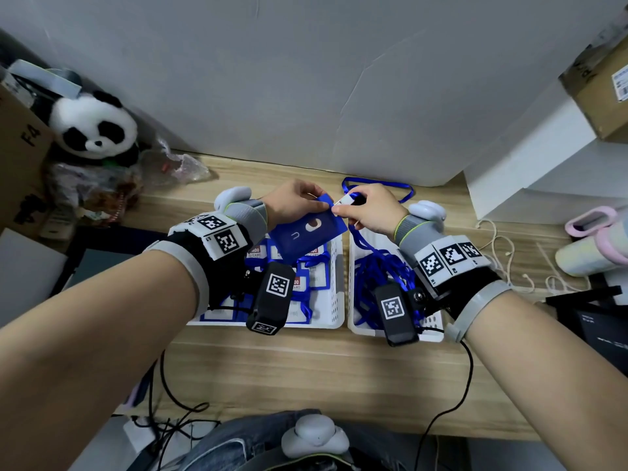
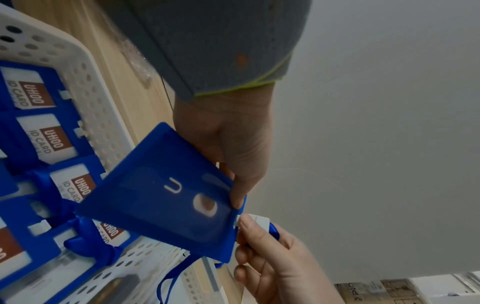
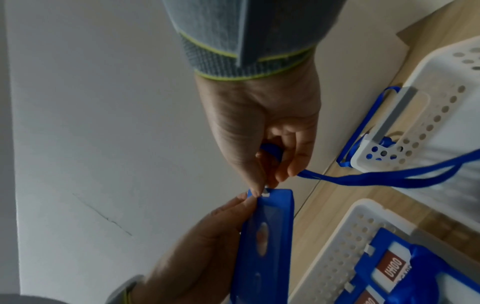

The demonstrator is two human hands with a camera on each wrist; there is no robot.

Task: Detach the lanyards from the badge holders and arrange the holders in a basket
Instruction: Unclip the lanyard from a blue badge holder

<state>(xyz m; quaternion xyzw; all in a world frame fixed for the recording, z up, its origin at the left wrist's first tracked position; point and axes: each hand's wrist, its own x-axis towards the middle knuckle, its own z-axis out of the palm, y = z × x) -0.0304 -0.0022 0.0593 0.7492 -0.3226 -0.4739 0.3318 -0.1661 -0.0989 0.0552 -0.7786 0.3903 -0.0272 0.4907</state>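
Above the two baskets, a blue badge holder (image 1: 307,236) (image 2: 166,201) (image 3: 265,236) is held tilted, back side up. My left hand (image 1: 317,198) (image 2: 237,195) pinches the holder's top edge. My right hand (image 1: 343,209) (image 3: 262,183) pinches the white clip (image 1: 347,200) (image 2: 258,221) of the blue lanyard (image 1: 379,185) (image 3: 389,176) at the holder's slot. The strap trails down into the right white basket (image 1: 360,329), which holds several loose lanyards (image 1: 377,273). The left white basket (image 1: 336,266) (image 2: 98,107) holds several blue holders with ID cards (image 2: 39,96).
Both baskets stand side by side on a wooden desk (image 1: 306,368) against a white wall. A plush panda (image 1: 95,127) and bags lie at the back left, a pink-and-white bottle (image 1: 594,243) and cords at the right. Black cables hang over the desk's front edge.
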